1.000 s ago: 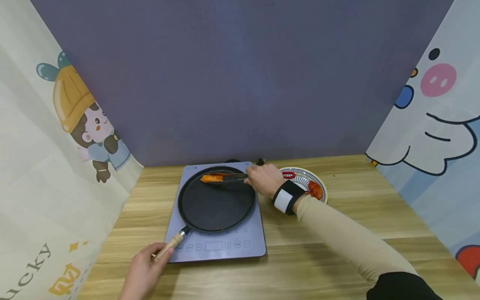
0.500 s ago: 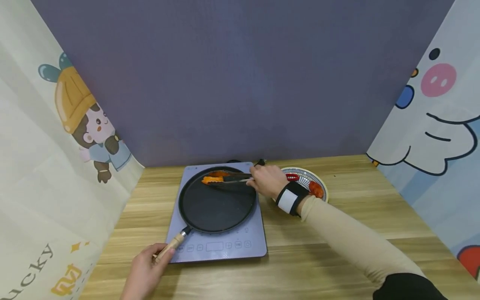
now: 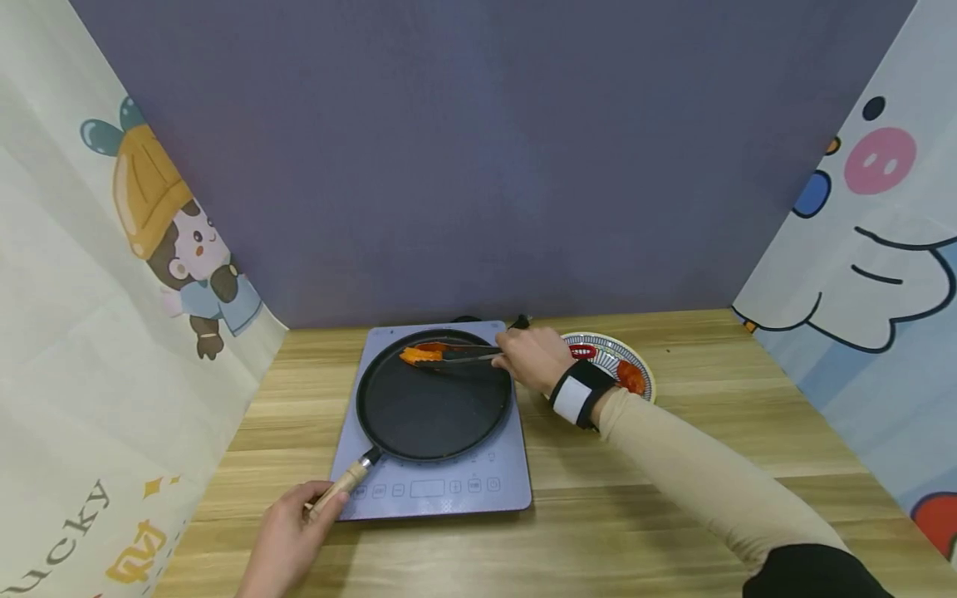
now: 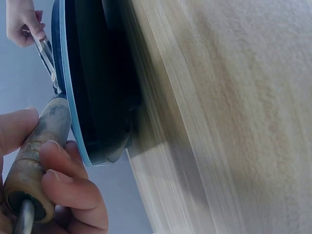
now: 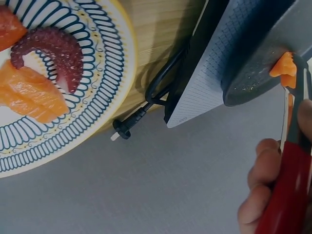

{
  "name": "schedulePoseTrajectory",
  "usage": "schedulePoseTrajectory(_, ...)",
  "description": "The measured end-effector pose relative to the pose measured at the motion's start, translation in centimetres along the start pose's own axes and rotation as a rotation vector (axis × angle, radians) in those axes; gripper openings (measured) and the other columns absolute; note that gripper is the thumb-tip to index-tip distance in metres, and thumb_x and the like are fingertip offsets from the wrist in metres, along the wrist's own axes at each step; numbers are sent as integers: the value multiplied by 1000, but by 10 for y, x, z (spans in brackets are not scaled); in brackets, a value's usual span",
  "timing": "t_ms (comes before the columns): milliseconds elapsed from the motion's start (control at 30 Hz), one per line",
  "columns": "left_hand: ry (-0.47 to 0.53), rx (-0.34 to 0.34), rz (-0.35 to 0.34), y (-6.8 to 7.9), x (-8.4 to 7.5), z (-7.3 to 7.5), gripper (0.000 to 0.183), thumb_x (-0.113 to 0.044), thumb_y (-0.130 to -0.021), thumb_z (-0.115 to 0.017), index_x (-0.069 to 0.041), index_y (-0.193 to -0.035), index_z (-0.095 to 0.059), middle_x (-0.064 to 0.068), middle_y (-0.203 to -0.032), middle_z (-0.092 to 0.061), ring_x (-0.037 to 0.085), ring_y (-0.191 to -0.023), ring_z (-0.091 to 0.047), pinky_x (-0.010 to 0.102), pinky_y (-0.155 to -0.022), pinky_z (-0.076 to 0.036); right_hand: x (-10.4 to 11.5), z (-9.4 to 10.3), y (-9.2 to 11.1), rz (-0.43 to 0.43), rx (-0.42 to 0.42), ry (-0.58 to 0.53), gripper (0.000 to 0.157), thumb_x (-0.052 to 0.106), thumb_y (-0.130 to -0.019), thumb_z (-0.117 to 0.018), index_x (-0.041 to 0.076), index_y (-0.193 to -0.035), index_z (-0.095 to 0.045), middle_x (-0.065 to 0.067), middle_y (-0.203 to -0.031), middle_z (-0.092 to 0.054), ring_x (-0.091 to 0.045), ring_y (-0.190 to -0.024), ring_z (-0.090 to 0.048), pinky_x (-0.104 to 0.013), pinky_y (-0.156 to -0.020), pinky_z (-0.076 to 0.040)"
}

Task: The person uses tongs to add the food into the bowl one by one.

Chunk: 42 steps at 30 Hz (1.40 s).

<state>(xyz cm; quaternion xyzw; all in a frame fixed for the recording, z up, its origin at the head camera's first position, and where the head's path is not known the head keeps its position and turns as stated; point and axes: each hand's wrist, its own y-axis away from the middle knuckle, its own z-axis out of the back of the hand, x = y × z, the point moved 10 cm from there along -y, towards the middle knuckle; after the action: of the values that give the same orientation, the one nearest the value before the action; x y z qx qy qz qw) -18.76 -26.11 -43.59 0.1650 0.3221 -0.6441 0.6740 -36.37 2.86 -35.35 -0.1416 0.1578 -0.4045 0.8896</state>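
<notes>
In the head view, my left hand (image 3: 290, 531) grips the wooden handle (image 3: 340, 488) of a flat black frying pan (image 3: 434, 419). The left wrist view shows thumb and fingers curled round that handle (image 4: 38, 146). My right hand (image 3: 532, 359) reaches over the pan's right rim, holding metal tongs (image 3: 480, 358). Their red grip (image 5: 286, 195) shows in the right wrist view. At the tongs' tips lies an orange piece of food (image 3: 419, 355), maybe salmon, near the pan's far edge. A redder piece shows just behind it. Whether the tips pinch the food I cannot tell.
The pan sits on a grey induction cooktop (image 3: 426, 505). Right of it, a patterned plate (image 5: 127, 53) bears an octopus tentacle (image 5: 58, 46), orange salmon (image 5: 34, 92) and a red piece (image 5: 9, 29). A black plug and cable (image 5: 127, 124) lie behind. Walls enclose the wooden table (image 3: 635, 482).
My right hand and the tongs have shifted slightly to the right since a second ago, and the tongs' arms look a little wider apart. My left hand stays on the pan handle.
</notes>
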Motion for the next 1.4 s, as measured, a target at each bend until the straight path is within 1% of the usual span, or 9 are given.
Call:
schedulePoseTrajectory(167,1,-16,-10,1,-2,1,22,-33,-81,-66,-13,-91,-65,5,-78,-58,10,-57,-44,27,-50,-40,1,0,-2,5,-13,2,30,43,-82,-62,15,-76,-53,2,-67,-53,-16,-48,-47,-37,-38,-40)
schedulePoseTrajectory(300,5,-12,-4,2,-3,1,23,-33,-81,-66,-13,-92,-64,5,-79,-57,10,-57,-44,27,-49,-40,-1,-2,0,2,-21,3,32,45,-82,-61,15,-76,-52,2,-66,-51,-15,-47,-46,-35,-37,-39)
schedulePoseTrajectory(500,9,-12,5,2,0,1,23,-33,-81,-66,-13,-91,-64,5,-77,-57,11,-56,-44,27,-48,-40,-2,0,1,1,-35,-8,32,45,-83,-60,14,-77,-52,2,-66,-51,-16,-48,-47,-35,-36,-39)
schedulePoseTrajectory(733,10,-11,4,1,1,1,24,-33,-81,-65,-13,-92,-64,6,-78,-57,10,-56,-44,27,-48,-40,-2,-1,0,-1,-28,6,32,45,-82,-61,15,-75,-51,3,-64,-50,-15,-48,-46,-35,-38,-39)
schedulePoseTrajectory(967,9,-6,15,1,2,0,23,-33,-81,-65,-13,-92,-64,6,-79,-57,10,-55,-44,27,-48,-40,0,2,0,-7,-31,-1,33,45,-82,-61,14,-74,-51,2,-64,-51,-15,-47,-46,-35,-37,-39)
schedulePoseTrajectory(1033,11,0,17,1,2,0,24,-34,-82,-65,-13,-93,-64,6,-79,-57,10,-55,-44,27,-48,-40,0,1,1,-16,-23,7,34,47,-83,-59,14,-77,-52,1,-64,-52,-15,-48,-46,-35,-38,-40)
schedulePoseTrajectory(1167,16,11,23,1,1,0,26,-36,-82,-64,-13,-94,-64,5,-80,-57,10,-55,-43,27,-47,-40,-4,2,3,-57,-8,-10,39,51,-85,-54,11,-84,-53,-2,-69,-53,-17,-51,-48,-36,-40,-41)
schedulePoseTrajectory(1300,17,13,29,1,2,-1,27,-37,-82,-64,-13,-94,-64,5,-80,-57,10,-55,-44,27,-47,-40,-7,8,5,-96,-2,-77,46,56,-86,-47,11,-91,-52,-1,-73,-51,-15,-53,-46,-34,-42,-40)
schedulePoseTrajectory(1400,11,14,32,1,3,0,27,-38,-82,-63,-13,-94,-64,6,-80,-57,11,-56,-44,27,-48,-40,-10,12,6,-117,-2,-128,51,62,-85,-41,12,-92,-50,1,-73,-48,-13,-53,-43,-33,-42,-39)
